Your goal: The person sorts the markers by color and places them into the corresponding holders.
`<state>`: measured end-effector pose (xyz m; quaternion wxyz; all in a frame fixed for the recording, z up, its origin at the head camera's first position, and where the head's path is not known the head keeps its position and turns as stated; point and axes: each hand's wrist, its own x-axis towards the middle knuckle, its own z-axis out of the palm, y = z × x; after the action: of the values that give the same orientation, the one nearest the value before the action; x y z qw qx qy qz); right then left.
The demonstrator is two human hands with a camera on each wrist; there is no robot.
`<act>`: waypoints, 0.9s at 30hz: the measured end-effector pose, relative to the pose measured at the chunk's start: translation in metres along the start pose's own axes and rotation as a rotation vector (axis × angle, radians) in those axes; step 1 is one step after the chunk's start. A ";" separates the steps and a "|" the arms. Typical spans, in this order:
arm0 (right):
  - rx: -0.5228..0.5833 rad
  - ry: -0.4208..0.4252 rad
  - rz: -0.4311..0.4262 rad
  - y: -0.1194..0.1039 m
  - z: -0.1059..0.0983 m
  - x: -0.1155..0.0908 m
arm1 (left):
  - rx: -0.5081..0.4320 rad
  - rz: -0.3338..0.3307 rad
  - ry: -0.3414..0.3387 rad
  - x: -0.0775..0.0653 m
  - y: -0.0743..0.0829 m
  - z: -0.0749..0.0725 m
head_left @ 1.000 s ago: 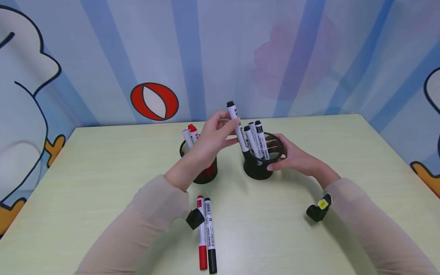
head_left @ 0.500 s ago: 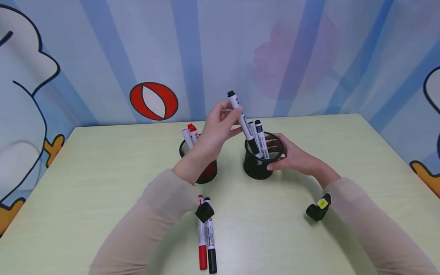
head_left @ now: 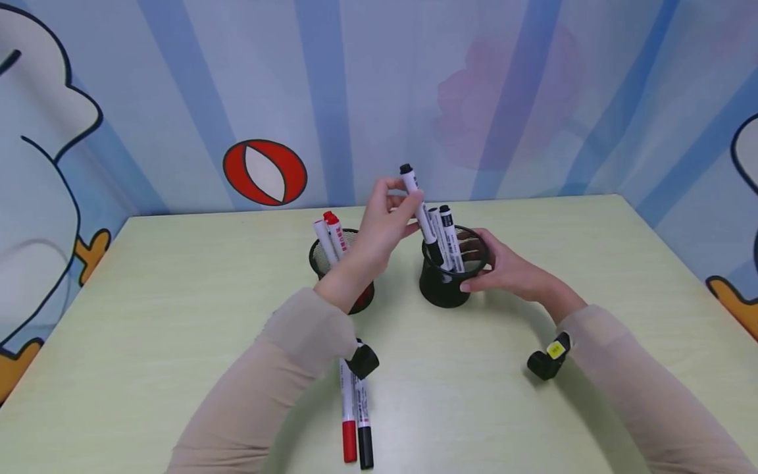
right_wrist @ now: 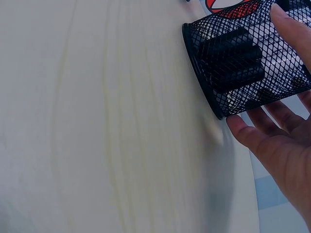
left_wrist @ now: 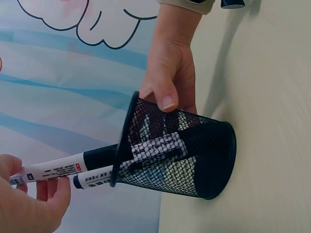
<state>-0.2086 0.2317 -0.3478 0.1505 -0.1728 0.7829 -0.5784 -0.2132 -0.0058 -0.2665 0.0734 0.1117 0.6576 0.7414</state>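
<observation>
In the head view my left hand (head_left: 385, 220) pinches a white marker (head_left: 424, 220) between thumb and fingers. The marker tilts, its black-capped end down inside the mouth of the right black mesh pen cup (head_left: 444, 293). Several black-ended white markers (head_left: 451, 247) lean in that cup. My right hand (head_left: 506, 266) grips the cup's right side, thumb at the front, fingers behind. Through the mesh (left_wrist: 165, 179) in the left wrist view, marker bodies show inside. The right wrist view shows black caps at the cup's bottom, and my right fingers (right_wrist: 248, 133) against its wall.
A second mesh pen cup (head_left: 362, 304) with red and white markers (head_left: 336, 236) stands to the left, partly behind my left forearm. A red marker (head_left: 349, 438) and a black marker (head_left: 366, 444) lie side by side near the front, partly covered by the left wrist camera (head_left: 362, 361).
My left hand has lifted the marker, shifted it right and lowered it slightly into the right cup's mouth. The right hand and the cup have stayed in place.
</observation>
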 end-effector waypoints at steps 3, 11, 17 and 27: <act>0.014 -0.002 -0.011 0.000 0.000 0.000 | 0.017 0.008 -0.009 0.001 -0.006 0.001; 0.003 -0.002 0.000 0.000 0.000 -0.001 | 0.058 -0.003 -0.019 0.002 -0.020 0.004; -0.004 -0.008 -0.007 -0.001 0.000 -0.002 | 0.117 -0.004 -0.018 0.003 -0.028 0.008; -0.004 -0.003 -0.001 -0.001 0.000 -0.002 | 0.258 -0.015 0.027 0.003 -0.036 0.011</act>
<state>-0.2070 0.2319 -0.3467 0.1510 -0.1747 0.7838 -0.5765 -0.2150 0.0102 -0.3004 0.0551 0.1055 0.7493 0.6514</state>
